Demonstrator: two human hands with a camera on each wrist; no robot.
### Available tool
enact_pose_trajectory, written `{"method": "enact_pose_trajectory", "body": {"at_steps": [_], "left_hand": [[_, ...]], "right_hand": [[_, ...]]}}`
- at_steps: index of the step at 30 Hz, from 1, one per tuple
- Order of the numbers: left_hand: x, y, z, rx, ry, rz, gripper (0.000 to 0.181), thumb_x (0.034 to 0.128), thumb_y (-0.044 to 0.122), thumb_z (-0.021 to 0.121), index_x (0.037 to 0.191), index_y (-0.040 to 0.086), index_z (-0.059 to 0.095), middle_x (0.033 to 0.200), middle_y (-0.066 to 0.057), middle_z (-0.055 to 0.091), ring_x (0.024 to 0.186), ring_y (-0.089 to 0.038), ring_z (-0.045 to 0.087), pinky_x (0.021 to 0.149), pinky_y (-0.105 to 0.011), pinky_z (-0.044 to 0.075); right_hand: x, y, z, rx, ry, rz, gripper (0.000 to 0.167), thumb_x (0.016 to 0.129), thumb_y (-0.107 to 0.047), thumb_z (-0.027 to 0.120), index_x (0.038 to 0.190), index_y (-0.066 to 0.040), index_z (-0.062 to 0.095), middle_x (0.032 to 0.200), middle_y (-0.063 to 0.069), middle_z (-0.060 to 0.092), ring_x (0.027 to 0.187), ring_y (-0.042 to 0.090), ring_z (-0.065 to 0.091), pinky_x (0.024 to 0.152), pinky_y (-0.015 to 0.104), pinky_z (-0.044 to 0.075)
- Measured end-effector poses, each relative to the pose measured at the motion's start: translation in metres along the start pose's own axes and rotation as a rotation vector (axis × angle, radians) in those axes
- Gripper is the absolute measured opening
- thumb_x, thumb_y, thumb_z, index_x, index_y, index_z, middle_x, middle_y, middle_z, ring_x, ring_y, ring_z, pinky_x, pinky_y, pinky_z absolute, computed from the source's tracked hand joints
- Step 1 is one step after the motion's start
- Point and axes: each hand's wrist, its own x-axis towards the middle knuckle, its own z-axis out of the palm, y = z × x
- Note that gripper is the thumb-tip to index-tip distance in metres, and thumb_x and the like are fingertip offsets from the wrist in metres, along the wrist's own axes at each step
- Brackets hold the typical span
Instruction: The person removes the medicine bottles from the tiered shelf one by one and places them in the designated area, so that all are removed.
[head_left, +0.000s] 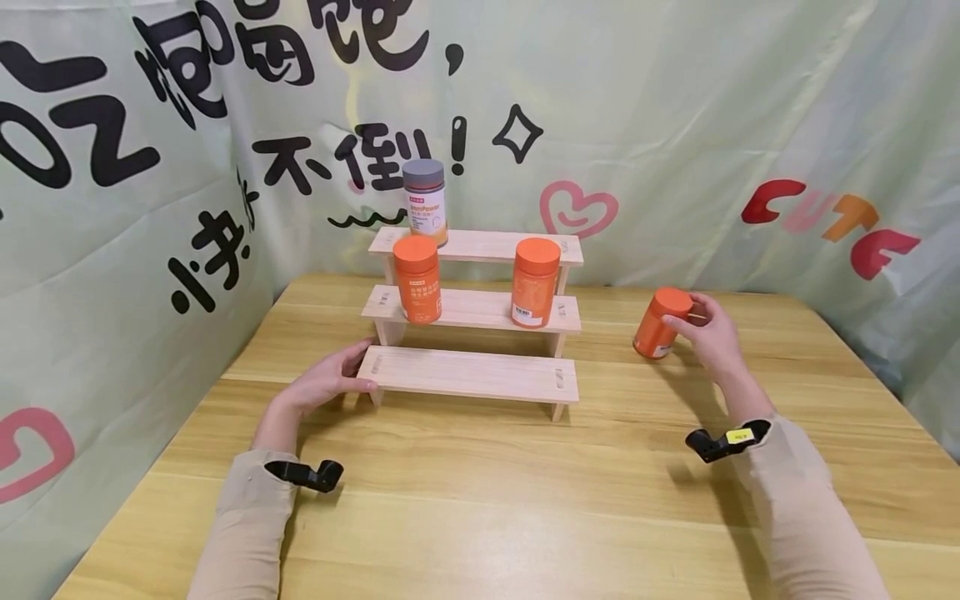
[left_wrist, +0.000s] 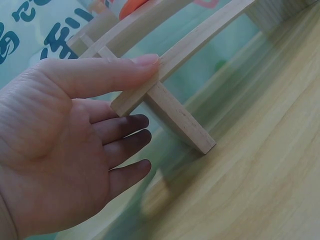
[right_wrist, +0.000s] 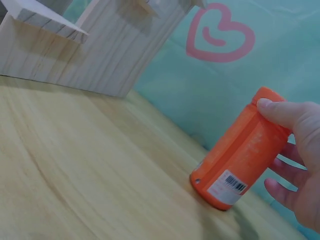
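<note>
At the left end of the lowest step of a three-tier wooden display stand [head_left: 465, 372], my left hand [head_left: 333, 379] grips the board. In the left wrist view its thumb [left_wrist: 115, 75] lies along the board's top, and the other fingers reach beside and under the edge. To the right of the stand, my right hand [head_left: 708, 333] holds an orange supplement bottle [head_left: 660, 325] near its cap, thumb on the near side. A barcode label [right_wrist: 227, 186] shows low on that bottle. Whether its base touches the table I cannot tell.
On the middle step stand two orange bottles, one at the left [head_left: 418, 283] and one at the right [head_left: 536, 283]. A grey-capped bottle [head_left: 426, 204] stands on the top step's left. Behind the wooden table [head_left: 480, 500] hangs a printed cloth [head_left: 675, 125].
</note>
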Motion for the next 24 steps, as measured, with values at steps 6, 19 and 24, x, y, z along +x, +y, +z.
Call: {"method": "enact_pose_trajectory", "body": {"at_steps": [6,19,24], "left_hand": [[-0.001,0.001,0.000,0.019,0.007,-0.002,0.090,0.0831,0.013,0.068,0.145,-0.007,0.007,0.150,-0.028,0.009,0.136,-0.040,0.013,0.110,-0.052,0.012],[-0.001,-0.001,0.000,0.003,0.000,-0.001,0.088,0.0842,0.012,0.066,0.145,-0.008,0.006,0.150,-0.027,0.007,0.137,-0.039,0.010,0.110,-0.050,0.010],[-0.001,0.000,0.000,0.003,-0.001,0.000,0.088,0.0845,0.011,0.066,0.145,-0.009,0.006,0.150,-0.028,0.007,0.137,-0.039,0.011,0.110,-0.050,0.010]], "right_hand": [[0.001,-0.009,-0.011,0.041,0.023,-0.038,0.057,0.090,-0.027,0.060,0.135,0.001,0.040,0.103,-0.013,0.047,0.089,-0.006,0.044,0.071,0.008,0.040],[0.005,-0.047,-0.030,0.103,0.051,-0.079,0.029,0.089,-0.025,0.063,0.116,-0.019,0.054,0.089,-0.024,0.055,0.084,-0.007,0.053,0.070,0.006,0.043],[0.010,-0.065,-0.032,0.059,0.034,-0.102,0.050,0.089,-0.029,0.061,0.131,-0.005,0.047,0.092,-0.024,0.055,0.083,-0.006,0.054,0.071,0.007,0.045]]}}
